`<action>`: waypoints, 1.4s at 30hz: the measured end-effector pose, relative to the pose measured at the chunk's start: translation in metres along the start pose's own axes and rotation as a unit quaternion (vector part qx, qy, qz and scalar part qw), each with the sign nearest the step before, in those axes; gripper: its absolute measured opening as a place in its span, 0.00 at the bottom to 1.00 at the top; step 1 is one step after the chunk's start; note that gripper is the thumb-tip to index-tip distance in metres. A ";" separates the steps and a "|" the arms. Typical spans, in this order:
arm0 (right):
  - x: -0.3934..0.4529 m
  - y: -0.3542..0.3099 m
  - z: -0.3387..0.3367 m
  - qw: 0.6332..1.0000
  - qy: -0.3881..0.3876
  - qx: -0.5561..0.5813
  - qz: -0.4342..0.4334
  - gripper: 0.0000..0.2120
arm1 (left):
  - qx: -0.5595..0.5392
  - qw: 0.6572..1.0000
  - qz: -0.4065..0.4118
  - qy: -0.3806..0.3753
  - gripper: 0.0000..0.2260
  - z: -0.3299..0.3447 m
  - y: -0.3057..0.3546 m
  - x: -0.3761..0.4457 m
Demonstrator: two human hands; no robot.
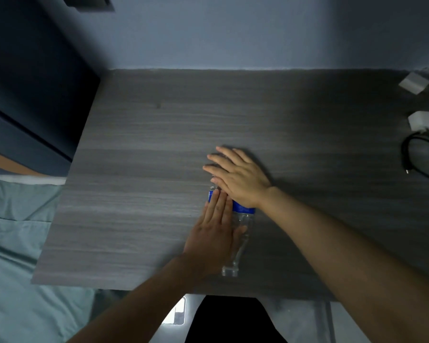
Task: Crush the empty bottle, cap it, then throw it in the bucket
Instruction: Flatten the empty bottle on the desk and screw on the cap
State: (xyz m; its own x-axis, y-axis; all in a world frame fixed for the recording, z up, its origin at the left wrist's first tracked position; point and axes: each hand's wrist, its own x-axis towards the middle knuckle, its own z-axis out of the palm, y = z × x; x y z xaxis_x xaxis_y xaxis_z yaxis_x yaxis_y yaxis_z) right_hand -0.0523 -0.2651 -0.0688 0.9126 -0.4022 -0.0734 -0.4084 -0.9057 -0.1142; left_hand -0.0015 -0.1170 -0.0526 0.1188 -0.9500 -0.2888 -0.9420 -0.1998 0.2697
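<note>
A clear plastic bottle (pixel 242 220) with a blue label lies on the grey wooden table (pixel 139 154), its neck (pixel 229 269) pointing toward me near the front edge. I see no cap on the neck. My left hand (pixel 213 233) lies flat along the bottle's left side, with the thumb across its clear middle. My right hand (pixel 235 175) rests flat, fingers stretched out, over the bottle's far end and label. Both palms are pressed down on the bottle and neither is wrapped around it. No loose cap and no bucket are in view.
Two small white blocks (pixel 414 82) (pixel 421 120) and a coiled black cable (pixel 416 157) sit at the table's right edge. A bed with a teal sheet (pixel 15 231) borders the table's left side. A wall runs along the back edge. A lit device (pixel 176 311) lies below the front edge.
</note>
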 end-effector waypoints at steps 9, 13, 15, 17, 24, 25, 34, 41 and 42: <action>0.000 -0.002 0.003 1.000 0.023 -0.019 -0.004 0.24 | 0.042 0.997 -0.045 0.053 0.28 0.002 0.017 0.001; -0.001 -0.005 0.001 0.999 0.039 -0.009 0.000 0.23 | -0.030 0.993 -0.073 0.090 0.26 0.004 0.020 -0.002; -0.002 -0.005 0.001 0.999 0.043 0.002 0.001 0.22 | -0.063 0.988 -0.098 0.103 0.25 0.006 0.023 -0.004; -0.002 -0.004 0.002 0.999 0.039 0.012 -0.001 0.22 | -0.093 0.981 -0.125 0.113 0.29 0.007 0.024 -0.006; -0.004 0.000 0.002 0.998 0.049 0.033 0.018 0.22 | -0.230 0.951 -0.162 0.131 0.37 0.001 0.021 -0.005; -0.004 0.001 0.002 0.998 0.051 0.035 0.022 0.22 | -0.253 0.944 -0.169 0.128 0.38 -0.001 0.021 -0.004; -0.009 0.003 0.000 0.997 0.045 0.050 0.022 0.22 | -0.373 0.896 -0.235 0.057 0.17 -0.016 0.007 0.006; -0.011 0.006 -0.006 0.996 0.028 0.084 0.004 0.21 | -0.629 0.725 -0.277 -0.046 0.06 -0.028 0.015 0.004; -0.012 0.006 -0.006 0.996 0.025 0.086 0.000 0.21 | -0.649 0.704 -0.281 -0.061 0.06 -0.029 0.016 0.004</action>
State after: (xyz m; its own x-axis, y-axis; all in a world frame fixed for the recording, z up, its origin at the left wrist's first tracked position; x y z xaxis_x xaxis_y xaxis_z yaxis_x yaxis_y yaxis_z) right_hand -0.0652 -0.2667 -0.0626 0.9105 -0.4127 -0.0240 -0.4023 -0.8711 -0.2816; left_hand -0.0074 -0.1305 -0.0229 0.2567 -0.6209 -0.7407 0.3328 -0.6627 0.6708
